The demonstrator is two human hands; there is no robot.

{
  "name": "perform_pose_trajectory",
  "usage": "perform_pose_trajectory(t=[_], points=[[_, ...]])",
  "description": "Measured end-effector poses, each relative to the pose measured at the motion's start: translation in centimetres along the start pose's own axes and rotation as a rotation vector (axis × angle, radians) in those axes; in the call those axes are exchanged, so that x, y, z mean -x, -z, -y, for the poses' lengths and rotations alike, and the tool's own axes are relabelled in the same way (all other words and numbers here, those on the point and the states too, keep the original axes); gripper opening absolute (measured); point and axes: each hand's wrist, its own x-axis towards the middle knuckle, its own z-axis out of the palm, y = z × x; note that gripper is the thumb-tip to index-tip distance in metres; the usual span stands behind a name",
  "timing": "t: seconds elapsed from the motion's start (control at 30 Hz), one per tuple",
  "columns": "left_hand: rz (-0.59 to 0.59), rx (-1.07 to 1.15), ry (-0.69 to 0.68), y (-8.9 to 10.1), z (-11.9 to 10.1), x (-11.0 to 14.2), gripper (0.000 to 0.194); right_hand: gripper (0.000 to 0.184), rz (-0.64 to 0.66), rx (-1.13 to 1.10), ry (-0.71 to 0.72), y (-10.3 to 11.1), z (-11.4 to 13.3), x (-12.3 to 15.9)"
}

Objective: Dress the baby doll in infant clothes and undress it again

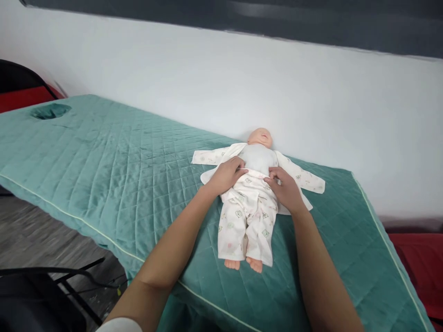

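A baby doll (260, 137) lies on its back on the green quilted cover, feet toward me. Its patterned white jacket (306, 179) is spread open under it, sleeves stretched to both sides. Matching patterned pants (233, 226) cover its legs down to the ankles, and the bare feet show. At the waist, my left hand (229, 175) pinches the waistband on the left side. My right hand (283, 184) grips the same waistband on the right side, fingers bent. Above the band the doll's pale grey cloth torso (256, 157) is uncovered.
The bed (138, 175) with the green cover runs along a white wall (155, 74) and has a face hole (51, 110) at its far left. A black chair (38, 299) stands at the lower left. Red seats (420, 263) show at the right and far left.
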Motion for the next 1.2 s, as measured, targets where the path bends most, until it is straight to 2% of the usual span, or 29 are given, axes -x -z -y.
perform_pose_trajectory(t=[0.17, 0.33, 0.43, 0.53, 0.63, 0.73, 0.8, 0.9, 1.0, 1.1, 1.2], points=[[-0.028, -0.07, 0.16, -1.0, 0.9, -3.8, 0.016, 0.02, -0.126, 0.028, -0.16, -0.9, -1.3, -3.1], [0.024, 0.193, 0.205, -1.5, 3.1, -6.1, 0.019, 0.031, -0.098, -0.341, -0.238, -1.8, -3.6, -4.9], [0.051, 0.393, 0.241, -1.2, 4.0, -5.8, 0.023, 0.035, -0.111, -0.548, -0.333, -2.0, -4.0, -4.8], [0.107, 0.568, 0.292, -0.6, 4.3, -5.0, 0.029, 0.038, -0.208, -0.719, -0.426, -1.9, -4.3, -4.5], [0.107, 0.618, 0.338, -0.1, 4.6, -4.0, 0.035, 0.038, -0.305, -0.833, -0.489, -1.6, -4.6, -4.1], [0.087, 0.581, 0.379, 0.2, 5.2, -3.0, 0.033, 0.038, -0.363, -0.787, -0.506, -1.0, -4.7, -3.3], [0.092, 0.526, 0.403, 0.3, 5.5, -2.4, 0.027, 0.036, -0.282, -0.644, -0.5, -0.4, -4.5, -2.5], [0.092, 0.449, 0.432, 0.7, 5.6, -1.5, 0.017, 0.03, -0.051, -0.415, -0.446, 0.9, -4.3, -1.3], [0.064, 0.41, 0.474, 0.8, 5.5, -0.9, 0.008, 0.019, 0.113, -0.283, -0.384, 2.1, -4.5, -0.7], [0.019, 0.314, 0.494, 0.5, 5.3, -0.8, 0.004, 0.014, 0.209, -0.2, -0.359, 2.3, -5.2, -0.8], [-0.057, 0.118, 0.481, -0.3, 5.3, -1.2, 0.008, 0.016, 0.209, -0.083, -0.412, 1.6, -5.9, -1.4]])
